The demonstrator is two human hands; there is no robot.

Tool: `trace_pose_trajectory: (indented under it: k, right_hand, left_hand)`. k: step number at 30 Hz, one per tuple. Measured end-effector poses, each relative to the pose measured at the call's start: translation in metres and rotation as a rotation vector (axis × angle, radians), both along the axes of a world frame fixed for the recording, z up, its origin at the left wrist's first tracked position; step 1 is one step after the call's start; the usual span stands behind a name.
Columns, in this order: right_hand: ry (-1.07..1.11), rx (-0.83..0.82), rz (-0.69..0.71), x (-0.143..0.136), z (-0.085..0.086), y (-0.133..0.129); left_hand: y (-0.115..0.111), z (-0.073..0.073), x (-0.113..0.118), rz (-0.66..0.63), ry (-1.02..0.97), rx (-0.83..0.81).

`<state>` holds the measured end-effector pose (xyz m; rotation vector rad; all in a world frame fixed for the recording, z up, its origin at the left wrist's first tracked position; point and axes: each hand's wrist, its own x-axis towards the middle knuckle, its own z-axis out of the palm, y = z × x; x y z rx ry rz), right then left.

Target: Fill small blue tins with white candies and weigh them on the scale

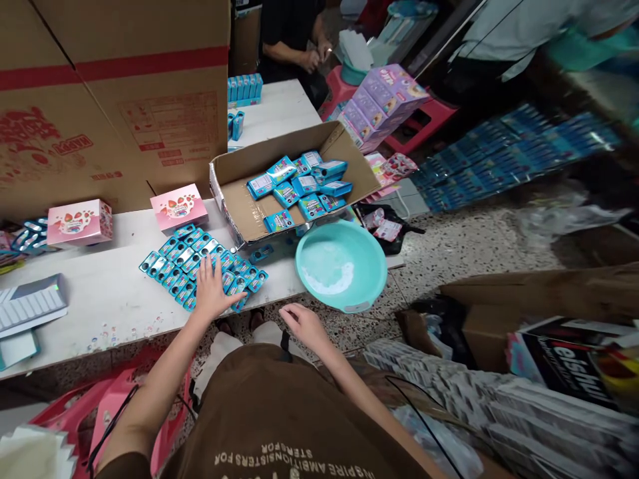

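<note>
Our L hand is spread on small, glossy blue oblong packs, gripping none, near the edge of a white flat-topped table; our R hand, loosely half-curled, looks empty. Pushing sideways cd prob. tip edge packs off.

The packets are blue, the basin turquoise, the strawberry-patterned boxes pink, the tall carton red-banded brown.

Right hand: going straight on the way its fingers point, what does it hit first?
Probably the nearest blue packs on the white table. Depth is unclear: if the right hand is low, that table's edge may come first.
</note>
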<state>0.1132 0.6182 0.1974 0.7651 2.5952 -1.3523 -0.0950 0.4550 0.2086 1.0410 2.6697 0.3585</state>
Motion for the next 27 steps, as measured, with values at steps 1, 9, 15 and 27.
trace_pose_trajectory:
  k: [1, 9, 15, 27]
  right_hand:
    - [0.002, -0.006, 0.009, 0.0, -0.001, 0.001]
    - [0.029, -0.012, 0.063, -0.006, -0.009, 0.011]
    - [0.037, -0.027, 0.153, -0.022, -0.016, 0.022]
    - [0.341, 0.093, 0.412, -0.13, -0.013, 0.026]
  left_hand:
    - [0.004, -0.004, 0.003, 0.019, 0.003, -0.053]
    - [0.022, -0.009, 0.022, 0.179, -0.085, -0.287]
    - [0.022, -0.009, 0.028, 0.243, -0.068, -0.201]
    - [0.001, -0.027, 0.073, 0.399, 0.014, 0.055]
